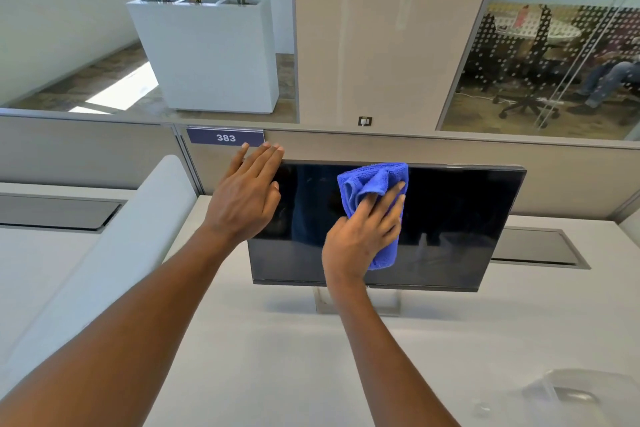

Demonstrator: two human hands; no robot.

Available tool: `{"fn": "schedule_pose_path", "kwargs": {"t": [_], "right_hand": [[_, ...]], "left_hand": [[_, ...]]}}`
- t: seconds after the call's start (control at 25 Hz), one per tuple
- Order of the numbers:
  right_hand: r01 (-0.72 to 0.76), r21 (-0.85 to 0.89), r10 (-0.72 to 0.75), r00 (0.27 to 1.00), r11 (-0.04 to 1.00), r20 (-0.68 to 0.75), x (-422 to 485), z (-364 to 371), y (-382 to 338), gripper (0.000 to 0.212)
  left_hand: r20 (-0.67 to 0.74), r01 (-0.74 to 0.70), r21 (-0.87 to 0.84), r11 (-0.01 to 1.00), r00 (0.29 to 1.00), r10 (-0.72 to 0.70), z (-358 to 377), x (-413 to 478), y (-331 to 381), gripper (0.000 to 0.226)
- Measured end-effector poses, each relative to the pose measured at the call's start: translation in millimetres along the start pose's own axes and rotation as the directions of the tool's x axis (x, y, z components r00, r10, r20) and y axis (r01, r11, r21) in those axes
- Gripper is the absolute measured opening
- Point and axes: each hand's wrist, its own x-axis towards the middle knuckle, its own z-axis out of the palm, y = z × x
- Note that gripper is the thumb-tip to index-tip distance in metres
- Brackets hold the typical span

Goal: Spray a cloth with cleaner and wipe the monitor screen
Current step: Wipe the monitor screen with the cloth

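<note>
While the left hand [247,194] lies flat, fingers spread, on the monitor [450,225] at centre frame, the right hand [363,236] presses the bunched blue microfibre cloth [375,180] mid-screen; unwiped glass stretches rightward.

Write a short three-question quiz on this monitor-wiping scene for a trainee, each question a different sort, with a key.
1. True or false: the right hand presses a blue cloth against the monitor.
2. Multiple choice: where is the left hand? A) flat on the desk B) at the monitor's upper left corner C) holding a spray bottle
3. Fill in: the sign on the partition behind the monitor reads ___.

Key: 1 true; 2 B; 3 383.
</note>
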Motion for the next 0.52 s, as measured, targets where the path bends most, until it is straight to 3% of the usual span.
{"fn": "schedule_pose_path", "kwargs": {"t": [0.12, 0.28, 0.52], "right_hand": [[0.152, -0.139, -0.154, 0.988, 0.979, -0.002, 5.4, 5.1, 27.5, 0.076], [0.281, -0.075, -0.284, 0.958, 0.957, -0.043, 13.0, 13.6, 24.6, 0.08], [0.595, -0.003, -0.595, 0.803, 0.803, -0.009, 1.8, 36.9, -4.7, 0.081]], "left_hand": [[-0.028, 0.046, 0.015, 0.999, 0.999, -0.045, -4.4, -12.8, -24.0, 0.063], [-0.017, 0.076, -0.055, 0.996, 0.997, -0.077, -2.7, -22.0, -43.6, 0.061], [-0.009, 0.072, -0.174, 0.982, 0.997, -0.074, 0.6, -20.9, -48.7, 0.062]]}}
